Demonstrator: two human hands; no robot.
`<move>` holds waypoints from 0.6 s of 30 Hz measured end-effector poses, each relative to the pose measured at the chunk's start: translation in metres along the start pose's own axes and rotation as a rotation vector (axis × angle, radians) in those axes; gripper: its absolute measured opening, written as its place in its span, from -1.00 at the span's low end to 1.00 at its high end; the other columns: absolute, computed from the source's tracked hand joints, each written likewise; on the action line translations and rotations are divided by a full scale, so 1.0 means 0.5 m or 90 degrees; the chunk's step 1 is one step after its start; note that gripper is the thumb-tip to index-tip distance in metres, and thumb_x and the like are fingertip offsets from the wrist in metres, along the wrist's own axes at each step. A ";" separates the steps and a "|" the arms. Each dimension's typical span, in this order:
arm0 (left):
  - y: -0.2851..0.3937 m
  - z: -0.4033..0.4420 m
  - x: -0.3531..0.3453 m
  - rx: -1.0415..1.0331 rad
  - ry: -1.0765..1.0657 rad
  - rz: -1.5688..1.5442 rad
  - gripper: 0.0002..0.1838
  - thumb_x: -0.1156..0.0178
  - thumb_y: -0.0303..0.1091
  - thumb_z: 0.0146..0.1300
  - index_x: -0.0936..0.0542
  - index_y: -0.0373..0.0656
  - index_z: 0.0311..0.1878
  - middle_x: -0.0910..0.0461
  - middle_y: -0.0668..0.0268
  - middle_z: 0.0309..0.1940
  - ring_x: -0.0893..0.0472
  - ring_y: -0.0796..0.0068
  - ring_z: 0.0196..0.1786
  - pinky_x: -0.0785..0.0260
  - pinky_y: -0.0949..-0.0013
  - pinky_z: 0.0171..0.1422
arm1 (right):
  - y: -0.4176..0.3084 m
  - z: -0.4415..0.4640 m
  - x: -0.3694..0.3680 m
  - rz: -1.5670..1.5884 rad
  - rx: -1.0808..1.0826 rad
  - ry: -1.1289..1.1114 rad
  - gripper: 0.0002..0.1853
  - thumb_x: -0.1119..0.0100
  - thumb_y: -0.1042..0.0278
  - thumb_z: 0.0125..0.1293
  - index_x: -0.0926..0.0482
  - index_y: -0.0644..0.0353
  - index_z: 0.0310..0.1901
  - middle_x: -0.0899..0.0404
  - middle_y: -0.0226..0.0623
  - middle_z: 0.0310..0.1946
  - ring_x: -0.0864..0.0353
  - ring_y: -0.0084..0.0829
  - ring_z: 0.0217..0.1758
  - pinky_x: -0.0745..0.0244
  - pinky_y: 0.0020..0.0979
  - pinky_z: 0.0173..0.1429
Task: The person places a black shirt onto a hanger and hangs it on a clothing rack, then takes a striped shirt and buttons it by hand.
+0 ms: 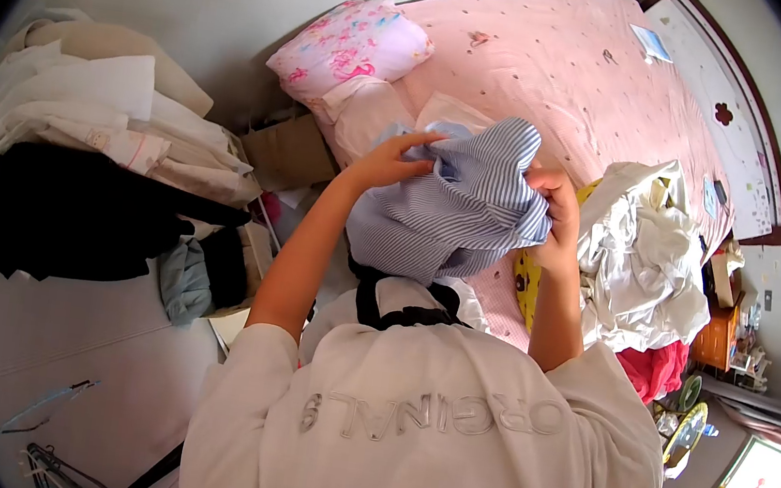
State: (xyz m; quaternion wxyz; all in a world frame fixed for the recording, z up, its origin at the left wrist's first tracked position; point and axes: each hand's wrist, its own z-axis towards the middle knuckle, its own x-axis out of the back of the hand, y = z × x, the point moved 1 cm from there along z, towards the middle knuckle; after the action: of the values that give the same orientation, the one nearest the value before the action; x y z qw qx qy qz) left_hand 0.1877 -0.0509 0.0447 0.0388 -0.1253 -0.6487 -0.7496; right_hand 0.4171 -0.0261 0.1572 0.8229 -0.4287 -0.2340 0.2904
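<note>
A blue-and-white striped garment (459, 199) is held up in front of me, bunched and partly folded, above the near edge of the bed. My left hand (399, 160) is closed on its upper left part, fingers curled into the cloth. On the other side my right hand (555, 215) grips the garment's right edge between thumb and fingers. Folds hide some of the fingertips. Whether the garment is a shirt, I cannot tell.
The bed has a pink sheet (551, 49) and a flowered pillow (351, 52). To the right lies a heap of white clothes (642, 260) beside red cloth (653, 366). Clothes including a black garment (87, 212) hang at left, near a cardboard box (289, 154). Hangers (55, 471) are at lower left.
</note>
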 end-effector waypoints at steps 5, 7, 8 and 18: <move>-0.072 -0.013 -0.005 0.094 0.004 -0.114 -0.70 -0.03 -0.22 0.17 -0.47 -0.17 -0.10 -0.49 0.39 -0.30 -0.42 0.53 -0.20 -0.24 0.47 -0.04 | -0.003 -0.018 0.041 -0.046 -0.047 0.043 -0.74 0.01 0.67 -0.01 -0.37 0.27 -0.22 -0.44 -0.37 -0.35 -0.41 -0.56 -0.24 -0.27 -0.58 -0.10; -0.058 -0.027 -0.010 0.072 0.015 -0.146 -0.73 -0.02 -0.24 0.18 -0.49 -0.19 -0.14 -0.48 0.40 -0.33 -0.42 0.56 -0.24 -0.25 0.50 -0.09 | -0.006 -0.017 0.049 -0.099 -0.031 0.023 -0.76 0.02 0.66 0.00 -0.38 0.28 -0.23 -0.44 -0.37 -0.35 -0.42 -0.56 -0.26 -0.27 -0.59 -0.12; -0.052 -0.038 -0.013 0.093 -0.007 -0.134 -0.75 -0.03 -0.26 0.17 -0.49 -0.19 -0.16 -0.48 0.39 -0.32 -0.42 0.56 -0.24 -0.26 0.50 -0.10 | -0.012 -0.014 0.046 -0.116 -0.018 0.029 -0.79 0.02 0.66 0.01 -0.38 0.29 -0.25 -0.45 -0.36 -0.36 -0.43 -0.56 -0.28 -0.28 -0.59 -0.14; -0.113 -0.130 -0.034 0.057 0.291 0.172 -0.76 -0.06 -0.43 0.08 -0.45 -0.27 -0.15 -0.52 0.15 -0.45 -0.52 0.34 -0.40 -0.33 0.40 -0.31 | -0.019 -0.004 0.050 -0.119 -0.057 0.015 -0.74 0.01 0.69 -0.04 -0.37 0.29 -0.24 -0.47 -0.28 -0.29 -0.46 -0.46 -0.20 -0.30 -0.54 -0.09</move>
State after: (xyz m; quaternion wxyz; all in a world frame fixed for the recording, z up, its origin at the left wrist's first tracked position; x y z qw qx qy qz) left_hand 0.1829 -0.1079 -0.0219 0.2896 -0.0360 -0.6332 -0.7169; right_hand 0.4390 -0.0144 0.1677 0.8289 -0.4447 -0.2762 0.1970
